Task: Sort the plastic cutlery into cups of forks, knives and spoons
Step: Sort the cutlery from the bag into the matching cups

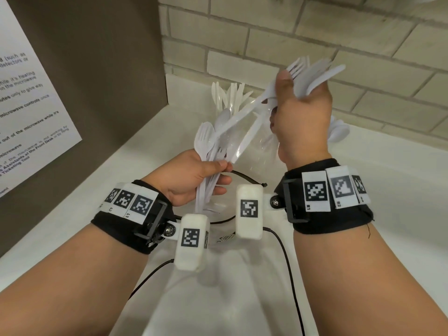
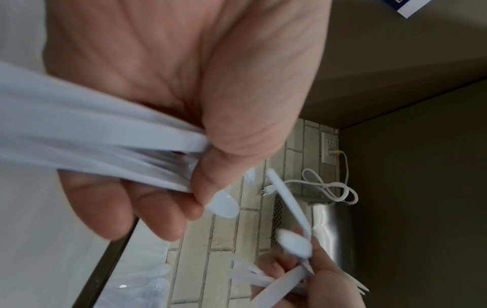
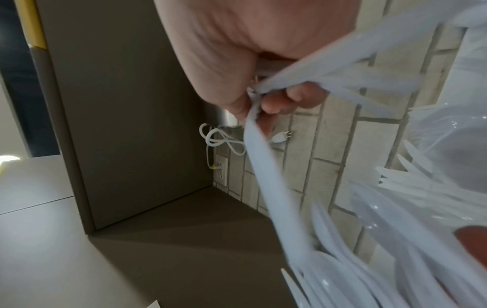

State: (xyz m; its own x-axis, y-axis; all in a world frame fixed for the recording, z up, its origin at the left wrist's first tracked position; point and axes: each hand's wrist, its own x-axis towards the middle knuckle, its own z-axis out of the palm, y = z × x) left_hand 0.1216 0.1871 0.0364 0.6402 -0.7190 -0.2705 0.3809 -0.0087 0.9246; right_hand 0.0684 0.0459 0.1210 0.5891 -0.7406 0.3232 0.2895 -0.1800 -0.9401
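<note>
— Sorting is only partly done, we'd say: our left hand is curled round a mixed bunch of forks and spoons, and our right hand is clenched on another bunch, pinching one piece off toward the cups.

— And the cups?

— One cup at the back already holds cutlery; a clear cup stands between our hands. Both fistfuls are left to sort.

— Room?

— Tight: brick wall just behind, brown panel to the left, open counter to the right.
</note>
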